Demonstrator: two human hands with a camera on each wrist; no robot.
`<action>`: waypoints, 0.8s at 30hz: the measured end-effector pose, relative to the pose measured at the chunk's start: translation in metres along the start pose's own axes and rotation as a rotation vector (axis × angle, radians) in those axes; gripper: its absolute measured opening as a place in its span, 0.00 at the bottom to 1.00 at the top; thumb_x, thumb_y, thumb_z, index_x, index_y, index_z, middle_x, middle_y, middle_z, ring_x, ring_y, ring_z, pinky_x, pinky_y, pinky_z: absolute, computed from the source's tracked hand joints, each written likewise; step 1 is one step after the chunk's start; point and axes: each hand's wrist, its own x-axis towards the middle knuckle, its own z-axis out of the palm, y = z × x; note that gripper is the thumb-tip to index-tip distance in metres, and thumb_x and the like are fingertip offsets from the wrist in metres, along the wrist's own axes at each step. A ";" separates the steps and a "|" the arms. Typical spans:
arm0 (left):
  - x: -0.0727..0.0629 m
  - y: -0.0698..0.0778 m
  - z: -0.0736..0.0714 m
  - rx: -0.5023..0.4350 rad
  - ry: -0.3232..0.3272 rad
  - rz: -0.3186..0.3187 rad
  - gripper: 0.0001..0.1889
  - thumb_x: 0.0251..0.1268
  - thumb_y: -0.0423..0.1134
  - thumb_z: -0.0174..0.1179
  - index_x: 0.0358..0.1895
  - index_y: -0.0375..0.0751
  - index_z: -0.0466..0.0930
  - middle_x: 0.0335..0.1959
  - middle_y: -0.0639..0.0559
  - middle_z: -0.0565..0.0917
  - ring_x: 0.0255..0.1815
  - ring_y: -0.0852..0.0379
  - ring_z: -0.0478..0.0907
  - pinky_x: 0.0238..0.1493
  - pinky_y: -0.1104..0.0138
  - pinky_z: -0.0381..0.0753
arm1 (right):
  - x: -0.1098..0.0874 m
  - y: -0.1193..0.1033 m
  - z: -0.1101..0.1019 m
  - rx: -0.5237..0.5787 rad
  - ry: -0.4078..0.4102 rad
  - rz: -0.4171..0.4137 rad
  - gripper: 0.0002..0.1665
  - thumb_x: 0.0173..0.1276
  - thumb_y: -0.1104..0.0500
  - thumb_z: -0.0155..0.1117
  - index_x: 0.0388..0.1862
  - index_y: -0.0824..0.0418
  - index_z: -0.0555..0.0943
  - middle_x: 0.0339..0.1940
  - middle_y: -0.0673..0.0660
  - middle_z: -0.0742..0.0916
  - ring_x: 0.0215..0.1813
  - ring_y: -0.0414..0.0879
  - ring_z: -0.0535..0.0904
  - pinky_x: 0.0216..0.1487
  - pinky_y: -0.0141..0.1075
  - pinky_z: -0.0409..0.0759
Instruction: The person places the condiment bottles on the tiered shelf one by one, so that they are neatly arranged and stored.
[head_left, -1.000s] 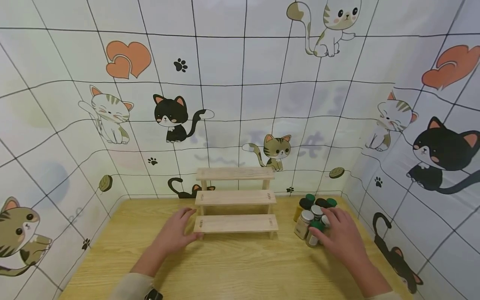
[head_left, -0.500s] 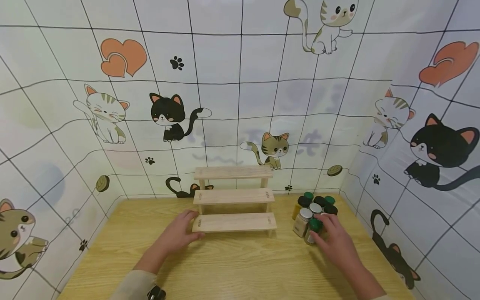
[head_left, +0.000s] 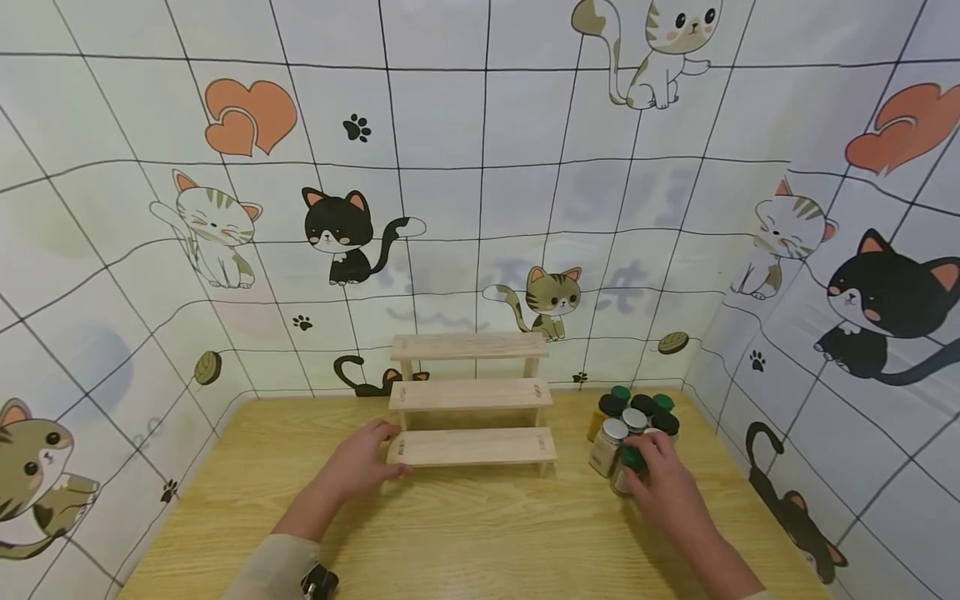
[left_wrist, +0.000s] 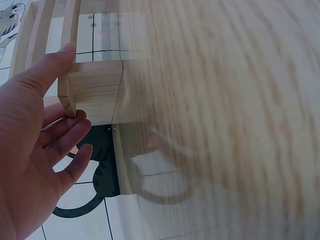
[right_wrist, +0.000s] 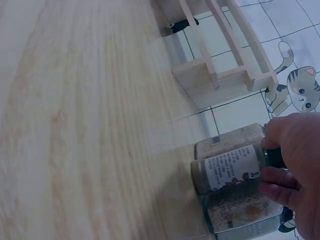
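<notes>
Left hand [head_left: 356, 465]: positioned at the left end of the three-step wooden rack [head_left: 471, 395]. The forearm enters from the lower left and angles inward; a light sleeve [head_left: 273, 567] covers it up to near the wrist, where a small dark device [head_left: 320, 582] is visible. The palm faces the rack. The fingers grasp the end of the lowest board: the thumb [left_wrist: 47, 70] lies along one side of it, and a bent fingertip meets it from the other. The little finger stands apart, clear of the board.

Center: the rack stands upright on the table [head_left: 450, 533], near the patterned wall [head_left: 442, 200], its steps rising toward the back.

Right hand [head_left: 669, 493]: positioned at the front of the jar group, right of the rack. The forearm enters from the lower right and angles inward, with the hand above the table. Thumb and fingers pinch the cap of the green-capped jar [head_left: 621, 481], which stands upright at the front of the group. A silver-lidded jar [head_left: 604, 451] stands just beside it on the left; jars with black, green and silver lids stand behind.
</notes>
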 end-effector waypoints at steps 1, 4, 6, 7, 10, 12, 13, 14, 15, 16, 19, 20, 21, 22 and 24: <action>0.000 0.000 0.000 -0.001 -0.001 -0.003 0.39 0.60 0.53 0.85 0.69 0.33 0.83 0.65 0.41 0.83 0.64 0.38 0.83 0.67 0.42 0.82 | 0.001 -0.001 -0.001 0.014 -0.015 0.008 0.28 0.65 0.71 0.81 0.62 0.63 0.83 0.56 0.60 0.79 0.42 0.48 0.82 0.36 0.44 0.84; 0.000 -0.001 0.000 -0.007 -0.006 -0.008 0.38 0.60 0.52 0.85 0.68 0.34 0.83 0.64 0.41 0.83 0.64 0.39 0.83 0.67 0.43 0.81 | 0.003 -0.003 -0.006 0.058 -0.085 0.049 0.27 0.67 0.71 0.79 0.63 0.62 0.83 0.56 0.58 0.81 0.44 0.47 0.81 0.41 0.45 0.84; 0.000 -0.002 0.000 -0.006 -0.007 -0.006 0.38 0.60 0.53 0.85 0.68 0.34 0.84 0.64 0.41 0.83 0.64 0.39 0.83 0.67 0.43 0.82 | 0.005 -0.003 -0.008 0.083 -0.113 0.061 0.27 0.67 0.71 0.78 0.63 0.62 0.83 0.52 0.55 0.83 0.42 0.44 0.80 0.41 0.43 0.83; 0.000 -0.002 0.000 -0.006 -0.009 -0.008 0.39 0.60 0.53 0.85 0.68 0.34 0.84 0.64 0.42 0.84 0.64 0.39 0.83 0.67 0.43 0.82 | 0.006 -0.003 -0.010 0.100 -0.125 0.067 0.26 0.67 0.72 0.78 0.63 0.62 0.84 0.50 0.54 0.84 0.41 0.42 0.79 0.40 0.41 0.83; 0.001 -0.001 -0.001 0.000 -0.013 -0.011 0.39 0.59 0.55 0.85 0.67 0.35 0.84 0.63 0.43 0.84 0.64 0.39 0.83 0.66 0.43 0.82 | 0.009 -0.003 -0.013 0.142 -0.133 0.067 0.25 0.66 0.73 0.78 0.61 0.61 0.86 0.45 0.51 0.83 0.36 0.37 0.75 0.36 0.35 0.80; 0.001 -0.001 -0.001 0.004 -0.015 -0.012 0.39 0.59 0.55 0.85 0.67 0.35 0.84 0.63 0.44 0.85 0.63 0.40 0.84 0.65 0.44 0.83 | 0.011 -0.004 -0.015 0.170 -0.130 0.057 0.24 0.66 0.73 0.78 0.60 0.61 0.87 0.44 0.50 0.83 0.35 0.36 0.76 0.35 0.33 0.80; 0.001 0.000 -0.002 0.006 -0.016 -0.012 0.39 0.59 0.55 0.85 0.67 0.35 0.84 0.62 0.44 0.85 0.63 0.41 0.84 0.65 0.44 0.83 | 0.013 -0.005 -0.016 0.182 -0.132 0.055 0.24 0.67 0.72 0.78 0.61 0.61 0.87 0.45 0.50 0.84 0.36 0.35 0.76 0.35 0.33 0.81; 0.001 0.000 -0.002 0.008 -0.015 -0.010 0.39 0.59 0.55 0.85 0.67 0.35 0.84 0.61 0.45 0.85 0.62 0.41 0.84 0.64 0.44 0.83 | 0.015 -0.006 -0.017 0.191 -0.130 0.049 0.23 0.68 0.72 0.79 0.61 0.60 0.87 0.45 0.50 0.85 0.36 0.35 0.77 0.36 0.33 0.81; 0.001 0.000 -0.003 0.011 -0.012 -0.007 0.38 0.59 0.55 0.86 0.66 0.35 0.84 0.61 0.45 0.85 0.61 0.41 0.84 0.63 0.44 0.84 | 0.018 -0.007 -0.018 0.199 -0.131 0.042 0.23 0.69 0.71 0.79 0.61 0.60 0.87 0.45 0.50 0.85 0.37 0.35 0.77 0.37 0.34 0.82; 0.001 0.001 -0.003 0.010 -0.012 -0.008 0.38 0.59 0.55 0.86 0.66 0.35 0.84 0.60 0.45 0.85 0.61 0.41 0.84 0.63 0.44 0.84 | 0.021 -0.009 -0.018 0.210 -0.134 0.038 0.23 0.70 0.70 0.79 0.62 0.60 0.87 0.45 0.50 0.85 0.37 0.35 0.78 0.37 0.34 0.82; 0.002 0.003 -0.004 0.009 -0.006 -0.008 0.38 0.58 0.54 0.86 0.65 0.35 0.84 0.59 0.45 0.85 0.61 0.41 0.84 0.63 0.44 0.84 | 0.031 -0.015 -0.021 0.230 -0.145 0.015 0.23 0.73 0.66 0.79 0.65 0.58 0.87 0.46 0.49 0.86 0.38 0.36 0.80 0.38 0.35 0.83; 0.002 0.003 -0.004 0.005 -0.007 -0.011 0.37 0.58 0.54 0.86 0.65 0.35 0.84 0.59 0.45 0.85 0.61 0.41 0.84 0.63 0.44 0.84 | 0.034 -0.017 -0.022 0.236 -0.152 0.005 0.23 0.74 0.65 0.79 0.66 0.58 0.87 0.47 0.48 0.85 0.37 0.36 0.80 0.37 0.35 0.83; 0.002 0.004 -0.004 0.004 -0.008 -0.012 0.37 0.58 0.53 0.86 0.65 0.35 0.84 0.59 0.45 0.85 0.60 0.41 0.84 0.63 0.44 0.84 | 0.038 -0.020 -0.023 0.243 -0.164 -0.004 0.23 0.75 0.64 0.78 0.67 0.58 0.87 0.48 0.48 0.86 0.37 0.36 0.81 0.37 0.35 0.83; 0.001 0.004 -0.004 -0.002 -0.009 -0.017 0.37 0.58 0.53 0.86 0.65 0.35 0.84 0.59 0.45 0.85 0.61 0.41 0.84 0.64 0.44 0.84 | 0.041 -0.022 -0.023 0.249 -0.174 -0.014 0.24 0.75 0.63 0.78 0.68 0.58 0.87 0.48 0.48 0.86 0.37 0.37 0.81 0.36 0.35 0.83; 0.000 0.005 -0.004 -0.012 -0.009 -0.020 0.37 0.58 0.52 0.87 0.64 0.35 0.85 0.59 0.45 0.86 0.61 0.41 0.84 0.64 0.44 0.84 | 0.049 -0.028 -0.024 0.256 -0.191 -0.030 0.24 0.76 0.61 0.78 0.69 0.58 0.86 0.51 0.49 0.86 0.38 0.37 0.82 0.36 0.35 0.83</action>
